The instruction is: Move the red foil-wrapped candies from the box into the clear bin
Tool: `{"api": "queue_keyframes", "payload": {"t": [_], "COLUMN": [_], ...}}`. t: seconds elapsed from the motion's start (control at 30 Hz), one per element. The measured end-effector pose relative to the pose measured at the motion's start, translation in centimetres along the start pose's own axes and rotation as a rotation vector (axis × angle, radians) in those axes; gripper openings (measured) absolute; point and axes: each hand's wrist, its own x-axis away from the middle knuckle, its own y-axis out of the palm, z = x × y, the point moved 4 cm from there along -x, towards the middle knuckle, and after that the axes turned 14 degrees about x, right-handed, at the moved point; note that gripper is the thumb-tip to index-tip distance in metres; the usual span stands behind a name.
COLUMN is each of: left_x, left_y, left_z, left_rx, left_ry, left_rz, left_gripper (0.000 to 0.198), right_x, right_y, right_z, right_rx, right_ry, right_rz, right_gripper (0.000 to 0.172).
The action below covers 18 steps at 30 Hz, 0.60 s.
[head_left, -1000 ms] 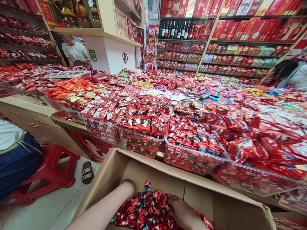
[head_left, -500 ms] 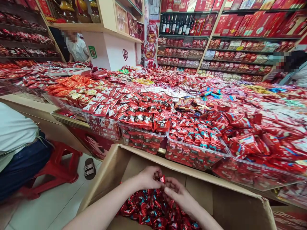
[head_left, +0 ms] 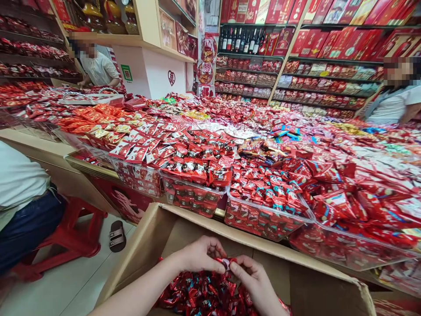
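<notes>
Over an open cardboard box (head_left: 309,285), my left hand (head_left: 199,255) and my right hand (head_left: 253,276) meet with fingertips pinched on one small red wrapped candy (head_left: 225,263). The left thumb and fingers grip its left end, while the right thumb presses its right side. Below my hands, a heap of shiny red candies (head_left: 204,296) with some blue markings lies in the box. Just beyond the box stand a clear bin of similar red and blue candies (head_left: 263,219) and a bin of red and black packets (head_left: 194,199).
A wide counter display of wrapped sweets (head_left: 210,118) spreads behind the box. To the left, a person sits on a red plastic stool (head_left: 77,237) near a sandal (head_left: 117,236). Two other people stand beyond the counter. Shelves (head_left: 250,57) hold bottles and red boxes.
Both hands have come closer together, and the candy is now pinched between them. The view has shifted slightly. The person at the far right stands more upright.
</notes>
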Motion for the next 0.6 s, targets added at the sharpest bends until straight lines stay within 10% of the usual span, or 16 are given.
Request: {"api": "queue_keyframes", "payload": {"t": [0.33,0.6], "left_x": [0.2,0.4], "left_y": [0.0,-0.9], "left_z": [-1.4,-3.3], "left_rx": [-0.127,-0.453], "left_ry": [-0.119,-0.207], "left_rz": [-0.117,-0.053], "left_gripper": [0.038,0.043], "right_x": [2.8,-3.2], "right_y": [-6.5,-12.7], "right_z": [-11.9,-18.6], "right_rx": [0.614,0.945], "right_ry": [-0.527,-0.567], "right_rz": [0.192,0.48], "right_gripper": [0.011,0.014]}}
